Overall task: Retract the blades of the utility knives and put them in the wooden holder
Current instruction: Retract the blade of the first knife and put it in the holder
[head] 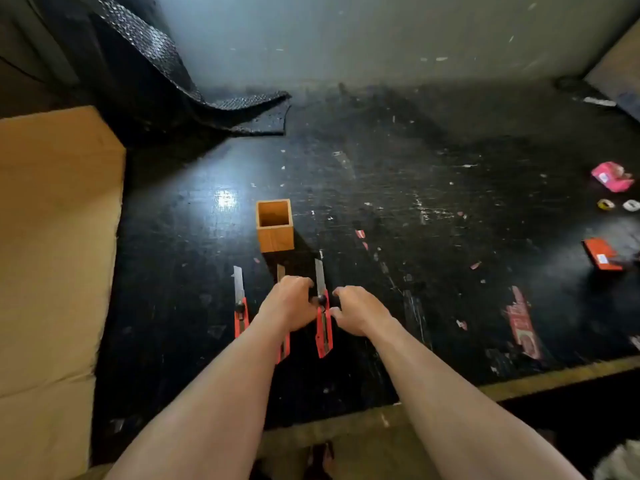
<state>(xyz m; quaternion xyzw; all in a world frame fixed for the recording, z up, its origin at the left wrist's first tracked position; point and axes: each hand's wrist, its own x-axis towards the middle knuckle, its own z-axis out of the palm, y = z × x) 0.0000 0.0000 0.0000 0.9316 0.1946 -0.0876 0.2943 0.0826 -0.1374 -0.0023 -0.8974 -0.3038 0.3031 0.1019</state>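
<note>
Three red utility knives lie side by side on the black table, blades extended and pointing away from me. The left knife (240,306) lies untouched. The middle knife (281,271) is mostly hidden under my left hand (289,303). The right knife (323,317) sits between my two hands; fingers of my left hand touch its black knob, and my right hand (356,310) grips its red body from the right side. The empty square wooden holder (275,233) stands upright just beyond the knives.
A cardboard box (52,237) fills the left side. Black bubble wrap (194,98) drapes at the back left. Pink and red packaging (611,176) and small items lie at the far right. The table's front edge (519,382) runs near me.
</note>
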